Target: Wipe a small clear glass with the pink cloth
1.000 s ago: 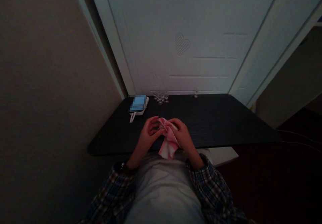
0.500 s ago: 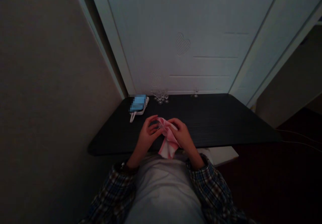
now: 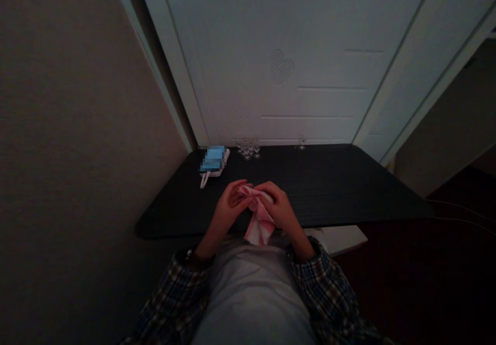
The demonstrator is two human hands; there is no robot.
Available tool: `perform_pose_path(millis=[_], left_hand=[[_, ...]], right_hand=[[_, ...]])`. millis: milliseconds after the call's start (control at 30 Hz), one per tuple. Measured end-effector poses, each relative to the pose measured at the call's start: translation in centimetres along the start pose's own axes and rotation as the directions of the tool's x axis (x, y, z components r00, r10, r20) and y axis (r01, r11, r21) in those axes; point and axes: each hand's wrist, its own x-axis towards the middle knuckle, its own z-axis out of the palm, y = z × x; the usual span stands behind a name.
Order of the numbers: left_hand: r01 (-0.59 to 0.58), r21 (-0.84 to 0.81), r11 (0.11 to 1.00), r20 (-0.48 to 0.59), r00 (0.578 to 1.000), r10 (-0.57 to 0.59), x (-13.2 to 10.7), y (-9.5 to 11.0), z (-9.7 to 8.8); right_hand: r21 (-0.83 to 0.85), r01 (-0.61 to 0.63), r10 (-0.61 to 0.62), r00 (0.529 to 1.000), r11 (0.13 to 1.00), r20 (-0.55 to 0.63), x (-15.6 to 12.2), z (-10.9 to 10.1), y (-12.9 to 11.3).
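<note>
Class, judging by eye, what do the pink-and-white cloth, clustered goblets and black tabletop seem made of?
Cloth: soft, matte fabric, judging by its loose folds. Goblets: clear, glossy glass or plastic, being see-through with bright glints. Tabletop: perhaps wood or laminate, low-sheen, with fine grain-like lines.

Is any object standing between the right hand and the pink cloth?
Nothing visible does: the right hand holds the pink cloth directly. The small clear objects sit farther back on the black table.
</note>
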Motion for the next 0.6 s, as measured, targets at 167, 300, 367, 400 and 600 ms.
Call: perform_pose_path(millis=[167, 300, 367, 400, 600], left_hand=[[0.020, 0.002, 1.000, -0.013, 1.000, -0.020, -0.22, 0.51, 0.10], [0.005, 0.014, 1.000, -0.015, 1.000, -0.005, -0.27, 0.62, 0.11], [0.003, 0.014, 1.000, -0.016, 1.000, -0.003, -0.25, 0.58, 0.10], [0.002, 0.013, 1.000, -0.014, 1.000, -0.002, -0.24, 0.56, 0.10], [0.001, 0.000, 1.000, -0.026, 1.000, -0.001, -0.24, 0.36, 0.07]], right_hand=[[0.019, 0.017, -0.017, 1.000, 1.000, 0.001, -0.05, 0.02, -0.50], [0.009, 0.022, -0.022, 1.000, 1.000, 0.015, -0.05, 0.02, -0.70], [0.007, 0.029, -0.029, 0.999, 1.000, 0.021, -0.07, -0.01, -0.64], [0.003, 0.032, -0.032, 0.999, 0.999, 0.026, -0.09, -0.03, -0.58], [-0.005, 0.033, -0.033, 0.999, 0.999, 0.041, -0.19, 0.02, -0.27]])
